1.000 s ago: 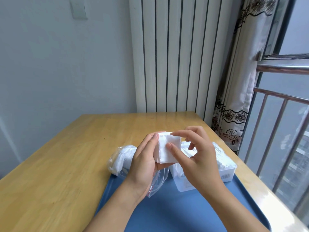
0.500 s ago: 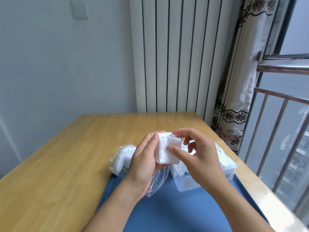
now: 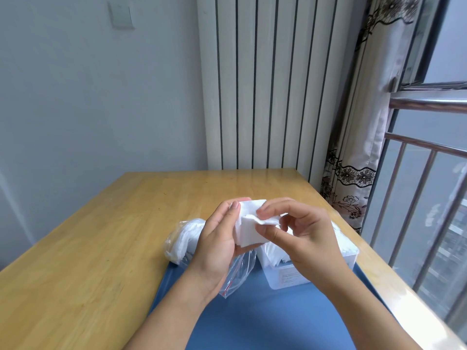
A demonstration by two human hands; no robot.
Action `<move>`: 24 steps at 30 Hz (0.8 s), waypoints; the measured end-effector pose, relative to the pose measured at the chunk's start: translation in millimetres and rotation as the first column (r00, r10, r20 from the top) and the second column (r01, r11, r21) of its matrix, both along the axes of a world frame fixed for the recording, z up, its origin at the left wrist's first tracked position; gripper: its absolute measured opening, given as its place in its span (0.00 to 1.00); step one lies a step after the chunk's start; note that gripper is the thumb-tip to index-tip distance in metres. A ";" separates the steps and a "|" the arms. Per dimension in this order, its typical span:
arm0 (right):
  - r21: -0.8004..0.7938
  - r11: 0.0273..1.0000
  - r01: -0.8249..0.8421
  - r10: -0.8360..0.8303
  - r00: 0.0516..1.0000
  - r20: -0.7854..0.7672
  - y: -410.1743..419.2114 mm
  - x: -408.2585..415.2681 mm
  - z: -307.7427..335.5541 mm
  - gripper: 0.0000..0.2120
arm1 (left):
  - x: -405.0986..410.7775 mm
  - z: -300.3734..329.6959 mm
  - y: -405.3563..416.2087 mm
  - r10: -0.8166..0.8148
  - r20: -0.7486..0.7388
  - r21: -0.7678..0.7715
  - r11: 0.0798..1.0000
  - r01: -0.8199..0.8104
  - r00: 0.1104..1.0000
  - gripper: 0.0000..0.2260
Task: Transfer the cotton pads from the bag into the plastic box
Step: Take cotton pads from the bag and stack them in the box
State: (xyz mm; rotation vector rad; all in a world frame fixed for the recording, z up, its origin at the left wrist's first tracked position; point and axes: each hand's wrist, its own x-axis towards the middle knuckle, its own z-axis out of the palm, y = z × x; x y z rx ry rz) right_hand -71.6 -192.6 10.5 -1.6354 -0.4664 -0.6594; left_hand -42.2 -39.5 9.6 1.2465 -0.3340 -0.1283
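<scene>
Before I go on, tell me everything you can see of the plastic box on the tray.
The plastic box is a low, translucent white rectangular tub with no lid on it. It stands upright on the blue tray, at its far right part, and a pale printed label shows on its near wall. White cotton pads are already heaped inside. The right hand hides much of its middle; its right rim shows beyond.

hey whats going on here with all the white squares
A person is moving cotton pads from a bag into a plastic box. The left hand holds a small stack of pads above the blue tray, while the right hand pinches the top pad and peels it off. The clear bag, with pads inside, lies to the left, and the box on the right already holds many pads.
</scene>
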 end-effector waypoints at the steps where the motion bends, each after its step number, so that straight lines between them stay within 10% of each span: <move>1: 0.021 1.000 0.000 0.000 1.000 -0.011 -0.1 -0.2 0.6 0.08 | 0.3 -0.6 -0.1 -0.006 0.010 0.013 1.000 0.005 1.000 0.14; 16: 0.144 0.989 0.021 0.007 0.981 -0.193 -4.0 1.2 2.3 0.21 | -3.7 -1.6 -2.0 -0.081 0.040 0.022 0.997 0.080 0.996 0.20; 24: -0.135 0.940 0.313 -0.302 0.949 0.092 -4.9 4.8 -5.3 0.15 | -5.9 -2.9 -3.3 -0.099 0.097 0.111 0.990 0.088 0.990 0.09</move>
